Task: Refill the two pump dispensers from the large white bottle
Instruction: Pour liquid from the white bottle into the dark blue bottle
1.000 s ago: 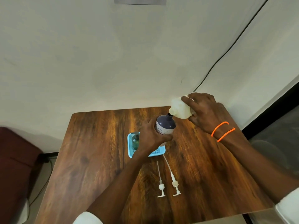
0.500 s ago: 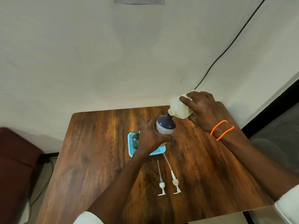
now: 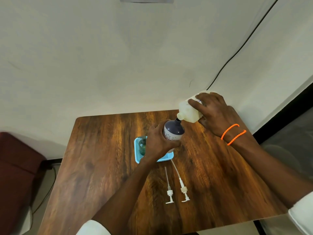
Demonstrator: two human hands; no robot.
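My left hand (image 3: 158, 143) is wrapped around the purple-topped dispenser (image 3: 173, 131), fingers curled round its near side and thumb across the front, holding it above the right part of the blue tray (image 3: 137, 152). I cannot tell whether its base rests in the tray or is lifted; my hand hides the bottom. The neck of this dispenser is open and points up and to the right.

My right hand (image 3: 214, 114) grips the large white bottle (image 3: 188, 111) from above, fingers spread over its top face, thumb side hidden beneath. The bottle is tipped well over, spout down and to the left, and the spout sits right at the dispenser's neck, touching or very nearly so. No stream of liquid visible to me at this size. Two orange bead bracelets (image 3: 233, 134) ring my right wrist.

The second dispenser, a dark green one (image 3: 142, 146), stands upright in the left part of the tray, partly hidden behind my left hand.

Two white pump heads (image 3: 177, 190) with their dip tubes lie side by side on the wooden table (image 3: 94, 167), nearer to me than the tray; the right one's tube tip reaches the tray's near edge. Both are apart from my hands.

A black cable (image 3: 237, 51) runs down the wall behind the bottle
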